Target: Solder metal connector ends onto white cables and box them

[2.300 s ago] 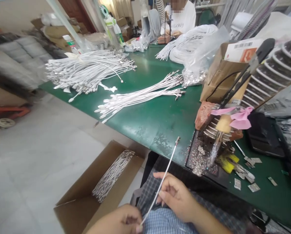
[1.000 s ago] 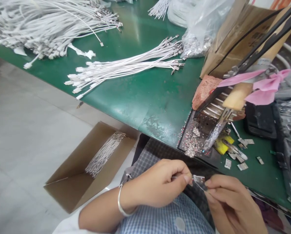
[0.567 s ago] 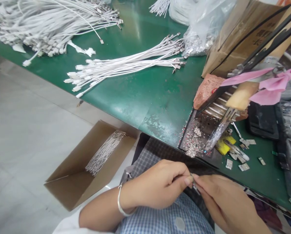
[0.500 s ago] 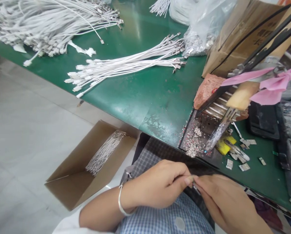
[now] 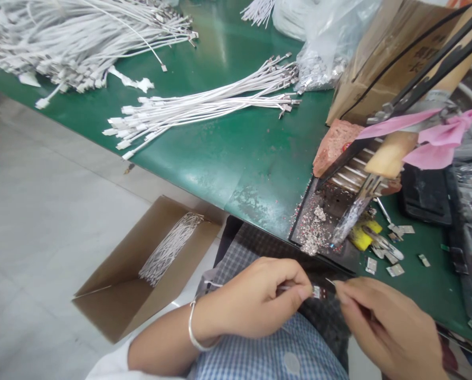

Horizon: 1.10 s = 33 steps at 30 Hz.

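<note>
My left hand (image 5: 255,301) is closed in a pinch on the end of a thin white cable, whose small metal connector (image 5: 316,292) sticks out past the fingertips. My right hand (image 5: 382,322) is closed too, its fingertips pinched just right of that connector; what they hold is too small to make out. Both hands are over my lap, below the green table's (image 5: 236,153) near edge. A silver bracelet (image 5: 191,330) is on my left wrist.
An open cardboard box (image 5: 117,295) with white cables stands on the floor at left. Bundles of white cables (image 5: 196,108) lie on the table. A soldering iron on its stand (image 5: 358,203), a brick (image 5: 333,145), metal scraps (image 5: 394,269) and a cardboard box (image 5: 378,63) crowd the right.
I brought the cable end down from the air to my lap. The hands met at the connector, and my right fingertips have now drawn slightly away to the right.
</note>
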Available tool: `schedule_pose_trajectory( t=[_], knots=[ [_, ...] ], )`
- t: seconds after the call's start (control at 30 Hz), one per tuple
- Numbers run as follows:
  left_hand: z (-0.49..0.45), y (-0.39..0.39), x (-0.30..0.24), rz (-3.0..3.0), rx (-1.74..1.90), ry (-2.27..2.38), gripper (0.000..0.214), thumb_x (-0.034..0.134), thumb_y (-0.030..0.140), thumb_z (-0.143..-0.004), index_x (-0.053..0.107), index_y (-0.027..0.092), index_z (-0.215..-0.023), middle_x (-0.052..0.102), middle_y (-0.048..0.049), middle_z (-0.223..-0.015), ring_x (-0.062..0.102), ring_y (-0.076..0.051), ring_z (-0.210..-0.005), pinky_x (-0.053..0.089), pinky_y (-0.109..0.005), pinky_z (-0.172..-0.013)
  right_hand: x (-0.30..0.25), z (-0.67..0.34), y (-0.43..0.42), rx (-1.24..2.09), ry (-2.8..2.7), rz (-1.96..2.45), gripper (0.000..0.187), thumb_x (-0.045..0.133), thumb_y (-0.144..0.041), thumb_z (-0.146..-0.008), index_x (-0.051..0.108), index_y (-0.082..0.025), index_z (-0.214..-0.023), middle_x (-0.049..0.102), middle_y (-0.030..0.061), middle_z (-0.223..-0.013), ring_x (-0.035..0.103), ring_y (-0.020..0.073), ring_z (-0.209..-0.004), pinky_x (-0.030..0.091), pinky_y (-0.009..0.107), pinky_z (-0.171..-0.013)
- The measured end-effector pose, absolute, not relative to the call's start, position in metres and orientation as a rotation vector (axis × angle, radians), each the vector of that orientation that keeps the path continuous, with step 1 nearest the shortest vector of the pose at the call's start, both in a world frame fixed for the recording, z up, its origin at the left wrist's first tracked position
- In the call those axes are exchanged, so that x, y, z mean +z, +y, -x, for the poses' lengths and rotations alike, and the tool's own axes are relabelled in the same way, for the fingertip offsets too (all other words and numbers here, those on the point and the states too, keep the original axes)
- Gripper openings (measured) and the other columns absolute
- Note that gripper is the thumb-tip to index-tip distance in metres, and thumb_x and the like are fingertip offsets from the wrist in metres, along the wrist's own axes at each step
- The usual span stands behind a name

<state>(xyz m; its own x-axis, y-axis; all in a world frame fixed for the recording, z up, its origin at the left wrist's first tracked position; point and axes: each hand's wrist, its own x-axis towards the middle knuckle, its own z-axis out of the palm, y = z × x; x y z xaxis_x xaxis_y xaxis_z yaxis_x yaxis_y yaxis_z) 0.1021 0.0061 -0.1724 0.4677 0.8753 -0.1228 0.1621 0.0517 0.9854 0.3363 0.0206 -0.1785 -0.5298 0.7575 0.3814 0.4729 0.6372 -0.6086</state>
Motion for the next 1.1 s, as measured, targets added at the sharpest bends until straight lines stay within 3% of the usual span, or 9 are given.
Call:
schedule_pose_trajectory(
  t=[0.27, 0.4, 0.5, 0.6, 0.8, 0.93, 1.1],
  knots=[
    [-0.104, 0.011, -0.175, -1.260, 0.702, 0.975, 0.020, 0.053, 0.026, -0.100, 0.058, 0.015, -0.085, 0.047, 0.0058, -0.066, 0.038, -0.005, -0.058, 0.033, -0.016, -0.053, -0.188, -0.316, 0.008, 0.873, -1.799, 0.914, 0.022, 0.057, -0.001, -0.090, 0.058, -0.020, -0.102, 0.063, 0.0002, -0.079, 0.063, 0.0106, -0.068, 0.053, 0.019, -0.058],
    [-0.106, 0.009, -0.173, -1.383, 0.765, 1.041, 0.017, 0.054, 0.022, -0.099, 0.059, 0.015, -0.085, 0.051, 0.0046, -0.067, 0.042, -0.007, -0.058, 0.035, -0.018, -0.054, -0.182, -0.314, 0.007, 1.014, -1.755, 1.025, 0.013, 0.052, -0.010, -0.098, 0.054, -0.022, -0.100, 0.060, -0.0012, -0.077, 0.059, 0.0099, -0.063, 0.050, 0.017, -0.054],
    [-0.110, 0.005, -0.173, -1.616, 0.857, 1.131, 0.013, 0.052, 0.013, -0.097, 0.061, 0.016, -0.087, 0.060, 0.0011, -0.073, 0.051, -0.009, -0.063, 0.041, -0.020, -0.061, -0.179, -0.313, 0.011, 1.061, -1.876, 1.082, 0.005, 0.061, -0.019, -0.098, 0.058, -0.023, -0.096, 0.052, -0.0033, -0.071, 0.052, 0.0090, -0.055, 0.045, 0.016, -0.047],
    [-0.113, -0.001, -0.176, -1.786, 0.894, 1.146, 0.015, 0.049, 0.010, -0.097, 0.062, 0.015, -0.092, 0.066, -0.0024, -0.078, 0.058, -0.012, -0.068, 0.046, -0.023, -0.066, -0.183, -0.309, 0.016, 0.986, -1.924, 1.061, 0.010, 0.068, -0.022, -0.093, 0.060, -0.022, -0.089, 0.043, -0.0052, -0.066, 0.045, 0.0081, -0.051, 0.039, 0.016, -0.043],
    [-0.113, -0.006, -0.179, -1.883, 0.860, 1.163, 0.017, 0.048, 0.009, -0.096, 0.065, 0.014, -0.095, 0.070, -0.0046, -0.080, 0.062, -0.014, -0.071, 0.049, -0.025, -0.068, -0.191, -0.308, 0.014, 1.009, -1.983, 1.076, 0.016, 0.054, -0.012, -0.098, 0.054, -0.022, -0.085, 0.043, -0.0043, -0.069, 0.045, 0.0086, -0.057, 0.038, 0.019, -0.051],
    [-0.113, -0.004, -0.178, -1.821, 0.927, 1.090, 0.012, 0.053, 0.013, -0.098, 0.065, 0.015, -0.095, 0.071, -0.0041, -0.080, 0.062, -0.013, -0.068, 0.049, -0.023, -0.065, -0.193, -0.309, 0.007, 1.216, -1.830, 1.016, 0.016, 0.050, -0.015, -0.101, 0.054, -0.022, -0.087, 0.045, -0.0031, -0.072, 0.045, 0.0093, -0.058, 0.038, 0.019, -0.052],
    [-0.113, -0.001, -0.179, -1.700, 0.985, 0.998, 0.015, 0.052, 0.015, -0.100, 0.064, 0.015, -0.091, 0.071, -0.0039, -0.078, 0.062, -0.011, -0.067, 0.050, -0.021, -0.065, -0.197, -0.303, -0.001, 1.560, -1.262, 0.950, 0.028, 0.044, -0.030, -0.107, 0.048, -0.022, -0.081, 0.042, -0.0037, -0.068, 0.040, 0.0084, -0.053, 0.040, 0.016, -0.048]
  ],
)
